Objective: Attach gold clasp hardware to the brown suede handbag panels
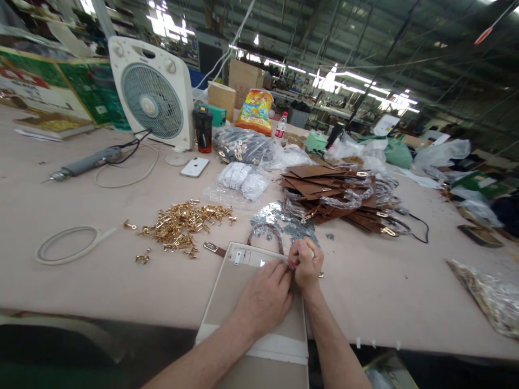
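A beige-lined bag panel (227,302) lies before me, reaching over the table's front edge. A wrapped handle (265,227) loops from its top, and a brown strap with a gold clasp (211,247) sticks out at its left corner. My left hand (265,294) rests flat across the panel, fingers together, tips close to the top right corner. There my right hand (306,265) is closed in a fist against those fingertips. Something pale shows at the top of the fist, but its kind is hidden. A small metal plate (238,258) sits near the panel's top left.
Gold fittings (182,224) lie heaped at left, thin grey metal plates (300,216) beyond the panel. Brown bag pieces (336,194) are stacked behind right. A tape roll (67,246), a corded power screwdriver (85,163), a phone (194,167), a bottle (203,129) and a fan (152,100) stand leftward.
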A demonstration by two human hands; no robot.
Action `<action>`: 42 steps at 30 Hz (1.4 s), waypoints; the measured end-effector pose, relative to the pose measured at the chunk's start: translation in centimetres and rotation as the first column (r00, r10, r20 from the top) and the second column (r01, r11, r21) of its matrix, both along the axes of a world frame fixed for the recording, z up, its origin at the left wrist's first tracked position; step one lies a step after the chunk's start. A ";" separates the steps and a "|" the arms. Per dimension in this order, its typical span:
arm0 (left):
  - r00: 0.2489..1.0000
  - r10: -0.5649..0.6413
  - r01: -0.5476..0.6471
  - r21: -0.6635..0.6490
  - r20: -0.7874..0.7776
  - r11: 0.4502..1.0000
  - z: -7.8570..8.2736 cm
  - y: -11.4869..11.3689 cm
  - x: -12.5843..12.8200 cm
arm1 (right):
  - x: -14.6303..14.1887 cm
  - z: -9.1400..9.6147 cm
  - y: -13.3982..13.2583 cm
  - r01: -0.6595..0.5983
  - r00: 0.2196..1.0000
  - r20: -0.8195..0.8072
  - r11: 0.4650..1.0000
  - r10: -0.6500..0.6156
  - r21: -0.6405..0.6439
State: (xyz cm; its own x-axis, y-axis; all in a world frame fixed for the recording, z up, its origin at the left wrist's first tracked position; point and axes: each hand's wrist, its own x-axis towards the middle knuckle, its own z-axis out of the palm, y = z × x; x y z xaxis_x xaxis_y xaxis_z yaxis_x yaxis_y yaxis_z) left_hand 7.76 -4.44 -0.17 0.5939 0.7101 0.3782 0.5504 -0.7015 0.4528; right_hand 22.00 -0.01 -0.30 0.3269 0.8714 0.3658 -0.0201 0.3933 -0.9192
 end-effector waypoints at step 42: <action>0.995 0.025 -0.018 0.074 -0.094 0.997 0.9 2.8 0.0 | 0.0 2.4 -1.4 0.103 0.984 -0.153 0.993 -0.093 0.062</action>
